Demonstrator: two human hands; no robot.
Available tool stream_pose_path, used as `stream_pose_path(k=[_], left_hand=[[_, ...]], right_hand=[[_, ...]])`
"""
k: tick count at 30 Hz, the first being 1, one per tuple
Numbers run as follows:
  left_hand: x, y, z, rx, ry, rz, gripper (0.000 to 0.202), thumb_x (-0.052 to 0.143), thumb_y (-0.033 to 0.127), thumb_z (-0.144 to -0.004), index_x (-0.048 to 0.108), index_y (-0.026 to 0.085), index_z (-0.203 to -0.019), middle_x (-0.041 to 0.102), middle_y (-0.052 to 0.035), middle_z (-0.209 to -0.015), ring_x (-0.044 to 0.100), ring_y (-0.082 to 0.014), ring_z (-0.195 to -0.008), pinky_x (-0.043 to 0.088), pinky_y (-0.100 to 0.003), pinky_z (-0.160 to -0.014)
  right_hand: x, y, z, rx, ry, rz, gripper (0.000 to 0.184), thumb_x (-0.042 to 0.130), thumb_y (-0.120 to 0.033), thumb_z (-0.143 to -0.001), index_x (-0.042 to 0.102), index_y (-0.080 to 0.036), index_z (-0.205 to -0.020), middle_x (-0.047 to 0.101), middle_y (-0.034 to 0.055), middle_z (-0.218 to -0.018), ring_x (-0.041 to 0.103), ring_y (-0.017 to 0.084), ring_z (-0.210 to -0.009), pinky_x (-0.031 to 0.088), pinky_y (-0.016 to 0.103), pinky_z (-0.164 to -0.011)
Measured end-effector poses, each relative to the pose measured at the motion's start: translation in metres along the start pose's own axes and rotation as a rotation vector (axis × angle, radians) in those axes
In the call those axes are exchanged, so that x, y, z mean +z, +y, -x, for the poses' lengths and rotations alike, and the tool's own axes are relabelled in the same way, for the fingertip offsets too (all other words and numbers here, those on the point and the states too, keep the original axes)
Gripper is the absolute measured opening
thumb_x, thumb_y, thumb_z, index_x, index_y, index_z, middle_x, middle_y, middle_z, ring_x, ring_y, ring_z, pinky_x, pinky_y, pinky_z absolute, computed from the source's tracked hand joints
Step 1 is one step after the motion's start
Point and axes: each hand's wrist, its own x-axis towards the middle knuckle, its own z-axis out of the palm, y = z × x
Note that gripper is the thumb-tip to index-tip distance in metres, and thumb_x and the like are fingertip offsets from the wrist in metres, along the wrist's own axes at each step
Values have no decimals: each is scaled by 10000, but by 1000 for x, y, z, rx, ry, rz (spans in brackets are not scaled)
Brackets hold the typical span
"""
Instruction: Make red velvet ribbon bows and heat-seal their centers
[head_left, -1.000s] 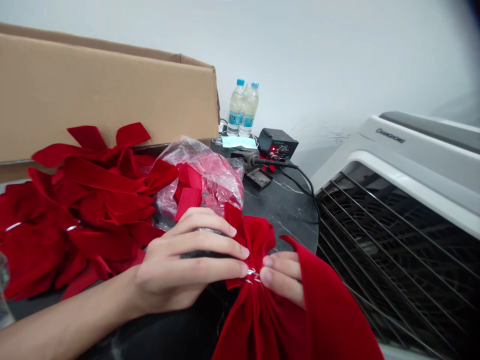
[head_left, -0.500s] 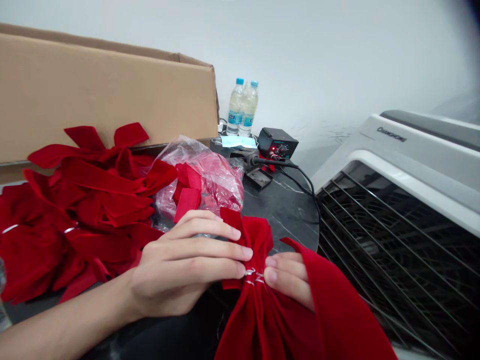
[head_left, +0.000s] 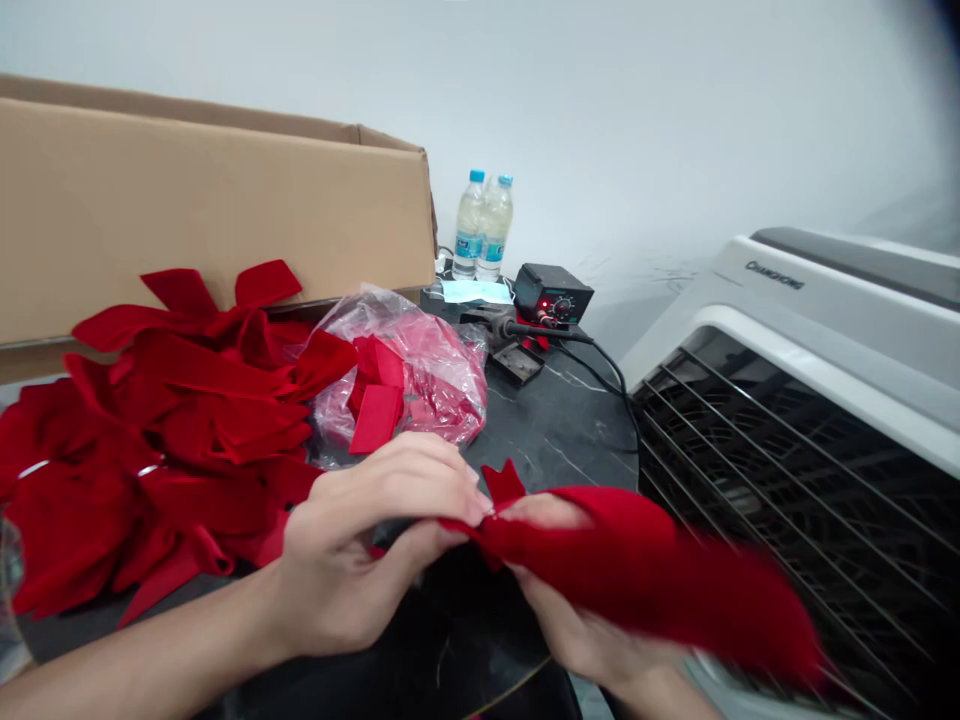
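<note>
A red velvet bow is held between my two hands above the table, its right part smeared by motion. My left hand pinches the gathered middle of the bow between thumb and fingers. On the other side, my right hand grips the same bow, partly hidden behind its cloth. A short forked end of red cloth pokes up just beyond the fingertips. To the left of my hands lies a heap of red velvet bows, some with a silvery wire at the middle.
Beyond my hands sits a clear plastic bag of red pieces. A long cardboard box stands behind the heap. Water bottles, a black soldering station and its cable are at the back. A white air cooler borders the table's right side.
The bow has turned from hanging upright, its wired middle facing me, to lying sideways toward the right. My left hand's fingers have curled into a pinch, and the right hand has moved lower.
</note>
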Motion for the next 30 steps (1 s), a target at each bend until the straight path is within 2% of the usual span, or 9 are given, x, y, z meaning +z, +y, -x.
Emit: stream_pose_path(k=[2, 4, 6, 8, 13, 18, 23, 30], left_hand=[[3, 3, 2, -235, 71, -19, 244, 670, 37, -892, 741, 212, -1046, 781, -50, -959, 727, -209, -976, 583, -333, -903], [6, 6, 1, -460, 142, -50, 150, 681, 106, -915, 749, 220, -984, 778, -28, -963, 729, -177, -935, 578, -255, -844], [7, 7, -4, -617, 202, -36, 52, 703, 195, -919, 752, 207, -934, 775, -10, -911, 725, -152, -852, 572, -209, -776], [7, 7, -9, -710, 254, 18, 59, 741, 250, -893, 745, 194, -872, 761, 8, -831, 712, -139, -788, 562, -188, -729], [5, 2, -15, -877, 324, 192, 106, 844, 210, -779, 744, 175, -794, 743, 26, -753, 677, -114, -722, 521, -155, -674], [4, -2, -10, -1030, 373, 444, 117, 846, 183, -766, 745, 179, -825, 767, 23, -772, 678, -107, -702, 524, -167, -666], [6, -4, -11, -1086, 409, 523, 135, 858, 142, -734, 756, 178, -817, 762, 34, -738, 682, -87, -680, 521, -138, -649], [5, -7, -16, -1211, 380, 722, 119, 845, 148, -753, 750, 135, -824, 776, -30, -755, 727, -126, -695, 575, -179, -685]], right_hand=[[10, -1, -8, 23, 193, -73, 87, 720, -267, -881, 716, -231, -801, 754, 2, -713, 716, 173, -619, 625, 292, -614], [16, -7, -17, 107, 321, -238, 127, 789, -237, -823, 693, -215, -742, 753, 8, -674, 706, 160, -562, 594, 245, -548], [19, -12, -26, 221, 310, -427, 139, 810, -232, -805, 696, -205, -730, 763, 11, -687, 718, 154, -580, 592, 225, -563], [20, -14, -32, 303, 245, -557, 137, 812, -249, -814, 704, -204, -741, 770, 11, -720, 722, 149, -627, 593, 224, -611], [25, -5, -32, 423, 197, -690, 159, 835, -285, -810, 708, -202, -760, 757, 11, -755, 686, 144, -677, 561, 251, -667], [28, 3, -32, 466, 155, -759, 161, 830, -286, -824, 708, -201, -762, 741, 0, -760, 664, 133, -697, 546, 265, -724], [29, 5, -32, 471, 148, -802, 151, 824, -263, -833, 700, -204, -771, 737, -8, -768, 658, 123, -717, 538, 255, -742], [29, 5, -34, 474, 175, -741, 203, 847, -308, -799, 680, -197, -766, 716, -3, -735, 657, 138, -679, 553, 279, -710]])
